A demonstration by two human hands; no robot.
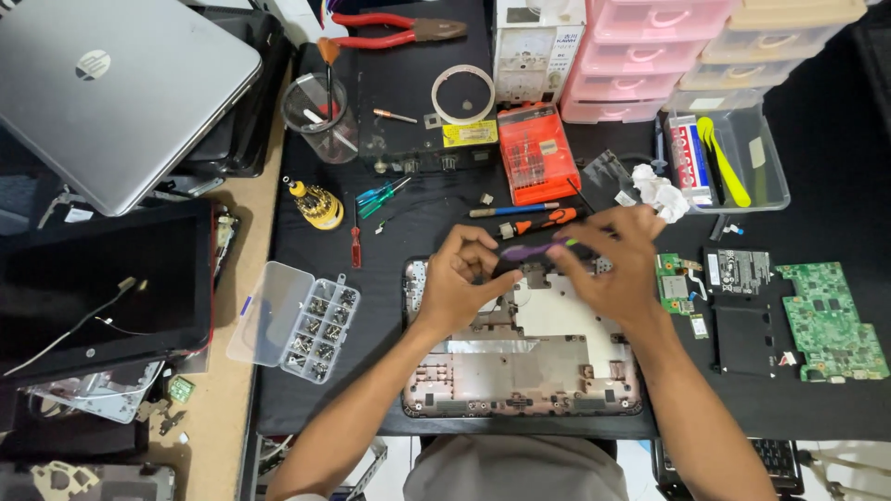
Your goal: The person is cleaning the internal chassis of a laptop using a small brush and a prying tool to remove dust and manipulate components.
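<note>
Black matting covers our bench (445, 232), crowded with tools. From the head view, our left hand (461, 278) presses on the upper edge of the opened laptop base (520, 362), fingers curled together to steady it. Our right hand (613, 264) pinches a slim purple pry tool (534, 249) against that edge. Green circuit boards (831, 320) lie to the right; a clear, compartmented screw box (297, 320) sits left.

An opened laptop base shell (520, 357) lies flat on a black mat at the six o'clock side of the desk, its inside facing up, showing silver shielding and pinkish-grey plastic ribs. At its twelve o'clock edge, a slim purple pry tool (531, 250) lies nearly level, pointing from nine towards three o'clock, pinched between both hands.
</note>
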